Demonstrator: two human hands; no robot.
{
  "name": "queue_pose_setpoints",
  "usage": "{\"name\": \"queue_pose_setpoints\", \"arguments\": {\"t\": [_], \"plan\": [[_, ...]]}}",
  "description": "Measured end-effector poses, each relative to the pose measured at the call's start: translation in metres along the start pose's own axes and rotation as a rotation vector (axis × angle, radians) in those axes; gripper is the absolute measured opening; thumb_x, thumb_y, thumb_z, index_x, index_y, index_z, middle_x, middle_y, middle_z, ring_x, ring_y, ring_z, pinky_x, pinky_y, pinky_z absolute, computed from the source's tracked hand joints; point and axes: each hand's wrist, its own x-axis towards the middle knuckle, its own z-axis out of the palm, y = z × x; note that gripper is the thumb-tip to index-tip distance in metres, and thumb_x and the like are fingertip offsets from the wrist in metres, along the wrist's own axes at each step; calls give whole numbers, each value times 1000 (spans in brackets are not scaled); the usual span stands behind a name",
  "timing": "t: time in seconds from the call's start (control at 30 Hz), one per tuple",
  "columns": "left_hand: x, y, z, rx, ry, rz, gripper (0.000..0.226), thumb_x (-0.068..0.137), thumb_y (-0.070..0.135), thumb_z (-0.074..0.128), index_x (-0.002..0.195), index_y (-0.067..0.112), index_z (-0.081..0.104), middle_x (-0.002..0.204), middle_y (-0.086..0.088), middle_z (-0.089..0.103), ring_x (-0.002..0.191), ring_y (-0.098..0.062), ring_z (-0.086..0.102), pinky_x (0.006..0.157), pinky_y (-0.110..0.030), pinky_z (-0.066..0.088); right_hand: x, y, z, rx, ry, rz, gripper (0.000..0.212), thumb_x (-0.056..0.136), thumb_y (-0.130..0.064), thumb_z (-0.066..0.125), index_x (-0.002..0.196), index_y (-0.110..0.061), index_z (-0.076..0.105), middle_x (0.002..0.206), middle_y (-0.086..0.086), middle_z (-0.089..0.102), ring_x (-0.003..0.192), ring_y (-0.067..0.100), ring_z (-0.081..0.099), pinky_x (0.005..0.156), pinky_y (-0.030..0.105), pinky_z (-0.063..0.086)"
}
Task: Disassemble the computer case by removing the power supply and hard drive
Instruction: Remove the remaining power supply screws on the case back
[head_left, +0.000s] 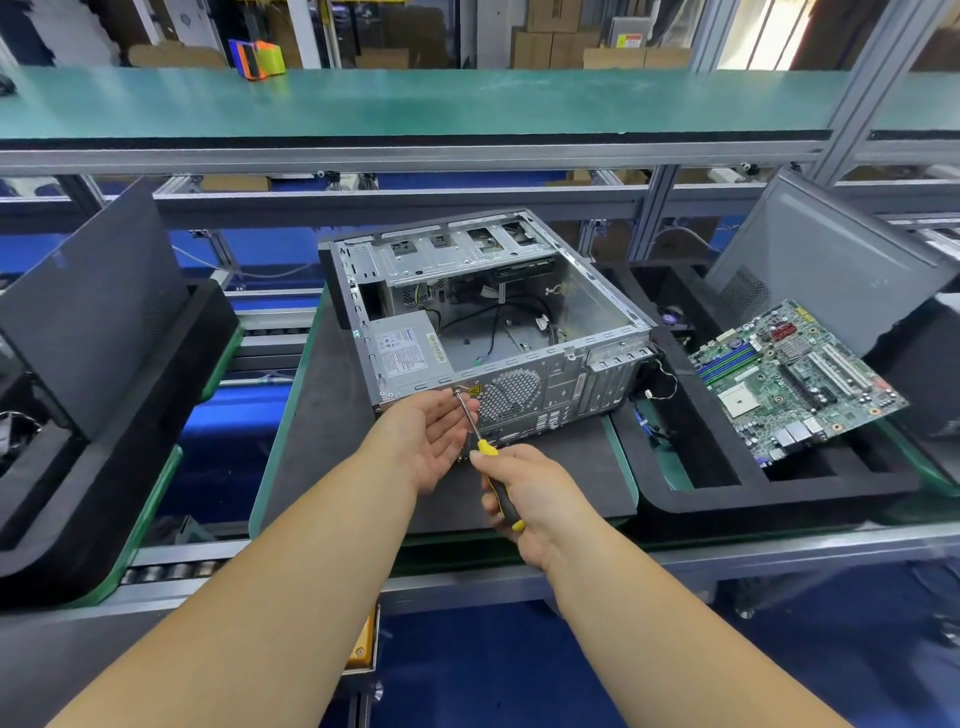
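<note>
right hand (535, 493): grasps screwdriver (480, 441), tip at case (488, 322) rear
left hand (431, 436): released, palm up beside shaft
PSU (405, 351): in case

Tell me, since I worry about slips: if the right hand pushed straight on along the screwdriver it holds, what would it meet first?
The right hand drives the screwdriver up-left; its tip seems already at a screw on the computer case rear panel, beside the open left hand.

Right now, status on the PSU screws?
Right hand grips screwdriver, tip on rear case screw by PSU. Left hand open, cupped beside shaft. PSU not yet out. Nothing blocking.
</note>
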Motion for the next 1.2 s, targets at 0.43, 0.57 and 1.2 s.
{"name": "queue_pose_setpoints", "arguments": {"t": [0.43, 0.57, 1.2], "plan": [[-1, 3, 9, 27, 69, -9, 19, 96, 19, 56, 90, 9, 71, 71, 2, 75, 69, -7, 67, 60, -15, 47, 1, -3, 0, -1, -12, 55, 18, 94, -29, 65, 88, -11, 64, 61, 0, 57, 47, 11, 52, 46, 24, 42], [1, 3, 10, 33, 69, -2, 18, 95, 17, 56, 87, 11, 70, 68, 3, 74, 66, -6, 66, 61, -14, 46, 5, -2, 0, -54, -12, -19, 19, 87, -23, 75, 91, -13, 59, 60, -1, 56, 46, 11, 57, 45, 23, 44], [7, -3, 6, 34, 60, 47, 10, 93, 20, 66, 91, 11, 71, 70, 4, 74, 59, -2, 65, 54, -12, 46, 2, -7, -6, 66, -127, 168, 24, 92, -24, 67, 98, -2, 75, 83, 7, 72, 58, 8, 60, 54, 20, 50]]}}
